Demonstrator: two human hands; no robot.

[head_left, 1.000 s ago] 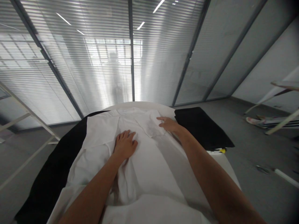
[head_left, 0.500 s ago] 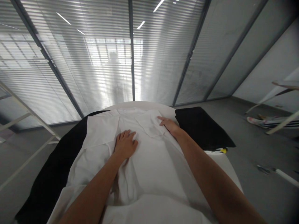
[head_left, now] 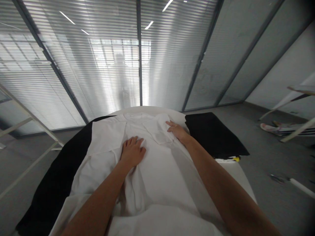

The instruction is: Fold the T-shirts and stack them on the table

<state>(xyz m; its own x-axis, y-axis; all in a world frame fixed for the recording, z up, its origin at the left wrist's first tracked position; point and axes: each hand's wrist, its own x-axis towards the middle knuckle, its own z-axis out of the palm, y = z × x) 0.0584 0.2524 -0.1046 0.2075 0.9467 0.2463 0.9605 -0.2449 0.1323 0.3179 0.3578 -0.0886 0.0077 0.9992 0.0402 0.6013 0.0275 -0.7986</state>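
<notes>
A white garment, seemingly a T-shirt (head_left: pixel 157 173), lies spread over a round white table (head_left: pixel 152 110), with a squared white flap like a sleeve (head_left: pixel 108 132) on its left. My left hand (head_left: pixel 133 151) rests flat on the middle of the shirt, fingers spread, beside some bunched folds. Further right, my right hand (head_left: pixel 177 131) touches the shirt's wrinkled upper right part. Its fingers point left and lie apart on the cloth, while part of the palm is hidden. The near end of the shirt runs out at the bottom of the view.
Folded black cloth (head_left: pixel 214 134) lies at the table's right edge, above something white and yellow (head_left: pixel 235 159). Another black cloth (head_left: pixel 56 170) hangs over the left side. A white metal frame (head_left: pixel 31 116) stands left. Glass partitions with blinds (head_left: pixel 110 82) rise behind. Tongs-like pliers (head_left: pixel 277 178) lie at right.
My right hand has shifted very slightly up and left along the cloth. The left hand stays in place, and the shirt looks almost the same.
</notes>
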